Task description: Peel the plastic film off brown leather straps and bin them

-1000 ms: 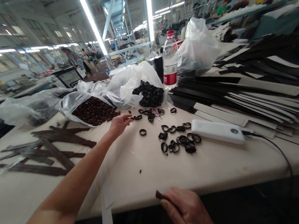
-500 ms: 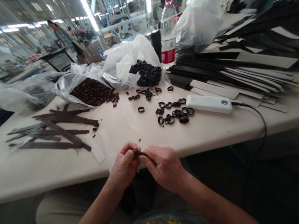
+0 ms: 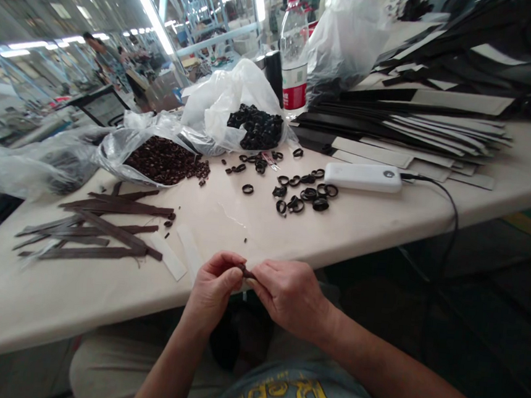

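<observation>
My left hand (image 3: 214, 287) and my right hand (image 3: 287, 294) meet just in front of the table edge, over my lap. Both pinch a small dark strip end (image 3: 246, 272) between their fingertips. Whether a small loop sits on it is too small to tell. Loose black loops (image 3: 300, 196) lie scattered on the white table (image 3: 375, 221) beyond my hands. A bag of black loops (image 3: 255, 127) and a bag of brown loops (image 3: 164, 160) lie open further back. Dark brown strips (image 3: 99, 231) lie in a pile to the left.
A white power bank (image 3: 364, 176) with a black cable lies right of the loops. Stacked dark and pale strips (image 3: 421, 123) fill the right rear. A water bottle (image 3: 294, 56) and more plastic bags stand at the back. People stand far off at the left.
My left hand came back from the loops by the bags to meet my right hand at the table edge. Both now pinch the strip end. The view tilted down.
</observation>
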`<state>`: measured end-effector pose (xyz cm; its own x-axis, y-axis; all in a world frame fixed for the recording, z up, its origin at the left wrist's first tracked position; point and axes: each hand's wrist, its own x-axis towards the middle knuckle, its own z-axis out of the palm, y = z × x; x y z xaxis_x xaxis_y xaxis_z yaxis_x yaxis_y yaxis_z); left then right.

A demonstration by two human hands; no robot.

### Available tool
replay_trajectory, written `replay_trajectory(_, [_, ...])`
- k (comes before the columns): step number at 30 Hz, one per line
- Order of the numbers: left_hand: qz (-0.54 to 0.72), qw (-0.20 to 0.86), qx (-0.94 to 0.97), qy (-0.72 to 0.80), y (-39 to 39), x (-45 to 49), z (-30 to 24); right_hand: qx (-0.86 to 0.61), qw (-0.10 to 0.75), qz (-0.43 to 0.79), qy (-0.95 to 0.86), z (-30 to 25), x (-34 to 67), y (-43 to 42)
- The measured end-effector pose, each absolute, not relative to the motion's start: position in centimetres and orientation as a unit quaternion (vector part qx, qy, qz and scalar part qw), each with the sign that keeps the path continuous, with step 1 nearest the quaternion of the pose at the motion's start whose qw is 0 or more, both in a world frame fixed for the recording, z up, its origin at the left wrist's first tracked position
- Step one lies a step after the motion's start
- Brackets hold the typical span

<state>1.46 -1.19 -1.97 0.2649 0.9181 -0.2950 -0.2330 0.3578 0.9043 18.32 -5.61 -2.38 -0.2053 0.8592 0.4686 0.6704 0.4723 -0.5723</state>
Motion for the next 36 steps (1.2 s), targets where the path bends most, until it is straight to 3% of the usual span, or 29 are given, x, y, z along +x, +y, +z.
replay_trajectory(8, [0.364,0.75,0.368,0.412,-2.2,0.2,-2.0,-0.451,0.418,0.213,-0.759,-2.3,18.1,-5.7])
replay_trajectory(17, [0.446,0.676,0.387,0.441,-2.7,0.5,-1.7,-0.443,0.385,0.284,-0.758,-2.7,18.3,-5.6])
replay_trajectory(24, [0.457,0.664,0.387,0.448,-2.3,-0.4,-1.9,-0.457,0.35,0.265,-0.774,-3.4,18.4,-5.6])
replay_trajectory(36, [0.389,0.704,0.391,0.447,-2.9,-0.3,-2.1,-0.444,0.388,0.267,-0.763,-3.4,17.3,-5.4])
